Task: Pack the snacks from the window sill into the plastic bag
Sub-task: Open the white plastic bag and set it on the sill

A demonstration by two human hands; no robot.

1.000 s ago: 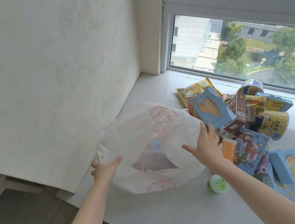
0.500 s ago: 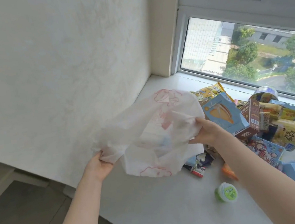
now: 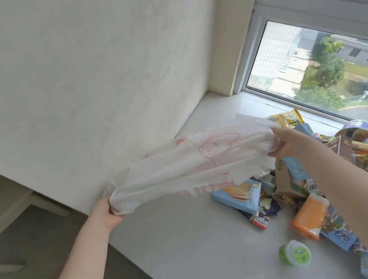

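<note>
Hands [image 3: 294,142] on bag [image 3: 192,161]; print perhaps illegible.

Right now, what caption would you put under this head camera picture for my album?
Both hands, left hand and right hand, stretch a white plastic bag above the window sill, beside a pile of snacks.

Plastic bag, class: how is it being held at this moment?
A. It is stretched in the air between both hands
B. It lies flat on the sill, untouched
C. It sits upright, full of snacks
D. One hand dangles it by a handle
A: the left hand and the right hand each grip one end of the plastic bag, which hangs taut above the window sill.
</note>
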